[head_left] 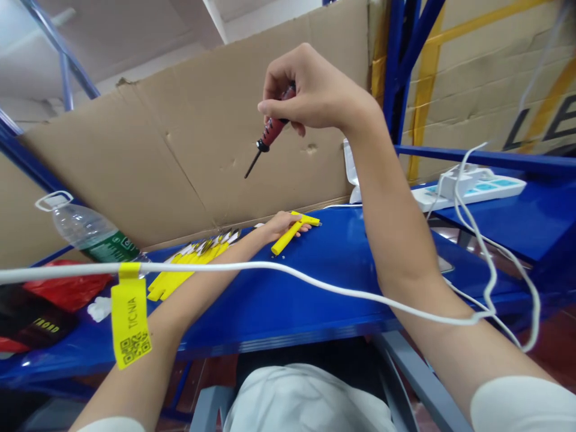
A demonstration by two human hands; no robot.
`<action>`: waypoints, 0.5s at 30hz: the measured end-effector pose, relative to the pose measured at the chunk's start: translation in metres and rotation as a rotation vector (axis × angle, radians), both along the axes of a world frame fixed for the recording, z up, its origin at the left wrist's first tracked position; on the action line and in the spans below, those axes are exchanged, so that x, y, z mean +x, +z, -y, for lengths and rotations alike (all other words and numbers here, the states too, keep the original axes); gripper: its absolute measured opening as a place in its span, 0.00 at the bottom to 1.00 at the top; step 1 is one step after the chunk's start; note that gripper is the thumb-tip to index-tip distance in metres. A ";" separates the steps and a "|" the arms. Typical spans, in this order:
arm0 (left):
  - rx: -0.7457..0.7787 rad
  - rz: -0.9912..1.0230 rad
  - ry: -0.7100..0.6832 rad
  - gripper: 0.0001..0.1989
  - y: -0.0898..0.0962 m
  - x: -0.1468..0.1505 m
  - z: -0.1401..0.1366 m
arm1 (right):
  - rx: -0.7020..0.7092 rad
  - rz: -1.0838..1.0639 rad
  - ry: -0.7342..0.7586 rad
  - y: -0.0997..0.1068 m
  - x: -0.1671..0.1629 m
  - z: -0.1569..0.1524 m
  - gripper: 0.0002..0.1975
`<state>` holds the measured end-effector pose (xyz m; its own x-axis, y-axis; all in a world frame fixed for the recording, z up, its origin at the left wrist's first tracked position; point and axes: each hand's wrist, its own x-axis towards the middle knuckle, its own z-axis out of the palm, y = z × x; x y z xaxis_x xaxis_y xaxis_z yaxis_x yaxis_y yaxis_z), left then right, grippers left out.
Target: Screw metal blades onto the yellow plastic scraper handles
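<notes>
My right hand (301, 90) is raised in front of the cardboard, its fingers wrapped round a red and black screwdriver (272, 128). The screwdriver's dark shaft points down and to the left, touching nothing. Low over the blue table, my left hand (288, 225) grips a yellow T-shaped tool (288, 236) by its head, with the handle slanting toward me. A few tiny bits, perhaps screws, lie on the table by the handle's end. Beside my left forearm lies a row of several similar yellow tools (184, 271), partly hidden by the arm.
A white cable (270, 265) with a yellow tag (130, 324) crosses the near view. At left stand a plastic bottle (85, 228) and a red bag (67, 285). A white power strip (490, 189) rests at right. Cardboard (193, 138) walls the back of the blue table (288, 306).
</notes>
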<state>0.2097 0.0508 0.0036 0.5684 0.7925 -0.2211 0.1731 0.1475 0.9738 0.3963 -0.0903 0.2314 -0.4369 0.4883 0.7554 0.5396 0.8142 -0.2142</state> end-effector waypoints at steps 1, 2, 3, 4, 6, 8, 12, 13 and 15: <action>-0.004 0.000 -0.006 0.11 -0.003 0.006 -0.001 | 0.004 0.004 0.006 0.000 0.002 -0.001 0.09; -0.007 0.006 -0.005 0.11 -0.005 0.011 -0.001 | 0.011 0.010 0.010 0.000 0.003 -0.003 0.08; -0.008 0.017 0.005 0.11 -0.006 0.015 0.000 | 0.018 0.021 0.017 -0.001 0.003 -0.005 0.07; -0.005 0.033 0.021 0.10 -0.006 0.017 0.000 | 0.030 0.010 0.021 -0.001 0.003 -0.008 0.06; 0.014 0.077 0.068 0.07 -0.002 0.017 0.003 | 0.054 -0.060 0.036 -0.002 0.001 -0.014 0.08; 0.044 0.126 0.122 0.06 0.004 0.011 0.006 | 0.065 -0.141 0.054 -0.002 -0.001 -0.019 0.10; 0.101 0.225 0.215 0.05 0.021 -0.021 0.017 | 0.083 -0.158 0.105 -0.002 -0.004 -0.024 0.09; 0.121 0.262 0.235 0.04 0.024 -0.033 0.020 | 0.091 -0.160 0.110 -0.002 -0.005 -0.024 0.09; 0.166 0.294 0.268 0.03 0.028 -0.059 0.027 | 0.098 -0.172 0.119 -0.003 -0.006 -0.023 0.09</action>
